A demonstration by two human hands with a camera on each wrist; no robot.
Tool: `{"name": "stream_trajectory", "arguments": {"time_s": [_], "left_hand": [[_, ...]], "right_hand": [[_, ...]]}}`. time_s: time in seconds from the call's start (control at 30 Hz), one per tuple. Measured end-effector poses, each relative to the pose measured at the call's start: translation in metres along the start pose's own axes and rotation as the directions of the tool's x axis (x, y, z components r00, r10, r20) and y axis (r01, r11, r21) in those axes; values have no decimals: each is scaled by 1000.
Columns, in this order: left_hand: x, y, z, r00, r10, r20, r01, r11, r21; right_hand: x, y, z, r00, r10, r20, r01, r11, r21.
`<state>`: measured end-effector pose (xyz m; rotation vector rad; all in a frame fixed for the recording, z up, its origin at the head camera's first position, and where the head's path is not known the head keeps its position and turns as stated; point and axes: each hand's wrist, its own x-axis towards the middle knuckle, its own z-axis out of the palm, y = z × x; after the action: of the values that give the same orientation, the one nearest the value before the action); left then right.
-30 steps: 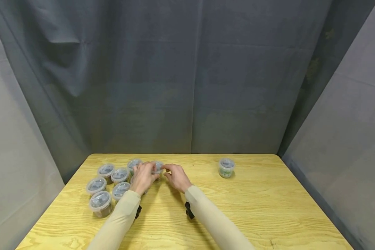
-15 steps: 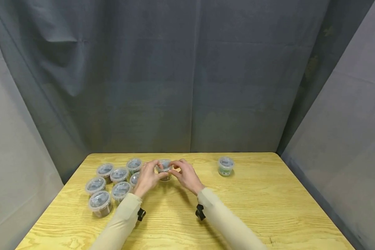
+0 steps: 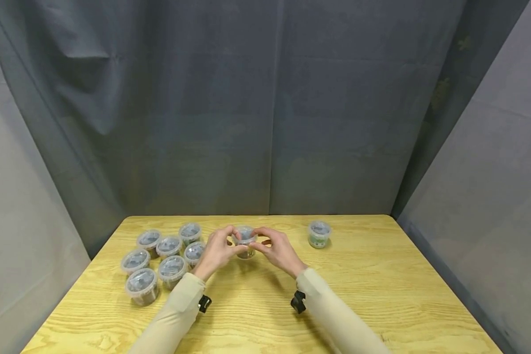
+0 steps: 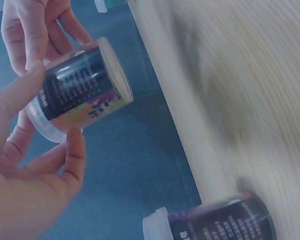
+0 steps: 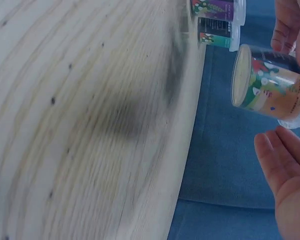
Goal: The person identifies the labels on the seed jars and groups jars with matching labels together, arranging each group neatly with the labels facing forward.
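Observation:
A small clear plastic tub [image 3: 245, 234] with a translucent lid is held upright above the table between the two hands. Its printed label shows dark, orange and purple in the left wrist view, where the tub [image 4: 82, 82] is seen on its side. The left hand [image 3: 218, 251] grips it near the lid from the left, thumb in front and fingers behind. From the right, the right hand [image 3: 278, 250] pinches at the lid's rim with thumb and curled fingers. In the right wrist view the tub's [image 5: 270, 87] base is in sight, while its lid is partly hidden.
Several similar lidded tubs stand grouped at the table's left, among them a front tub [image 3: 142, 286]. One tub [image 3: 319, 235] with a green label stands alone at the back right. The wooden table [image 3: 407, 290] ends before a grey curtain [image 3: 265, 123].
Both hands have moved right, away from the group, carrying the tub along. The right hand, whose fingers were just at it earlier, has come round its rim. The other tubs stay put.

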<state>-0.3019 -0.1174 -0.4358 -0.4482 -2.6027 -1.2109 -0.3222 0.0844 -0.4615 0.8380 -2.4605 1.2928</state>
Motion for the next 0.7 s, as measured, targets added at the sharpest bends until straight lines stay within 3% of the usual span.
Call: {"name": "stream_trajectory", "arguments": {"time_s": [0.33,0.7], "left_hand": [[2,9,7,999,54,-5,-54,991,-121],[3,11,20,998,54,-25,-59,950,-308]], "right_hand": [[-7,0,-19,998,9,-55,-11,999,-31],[-12,-3,-31,990,78,-119,-81,997,-16]]}}
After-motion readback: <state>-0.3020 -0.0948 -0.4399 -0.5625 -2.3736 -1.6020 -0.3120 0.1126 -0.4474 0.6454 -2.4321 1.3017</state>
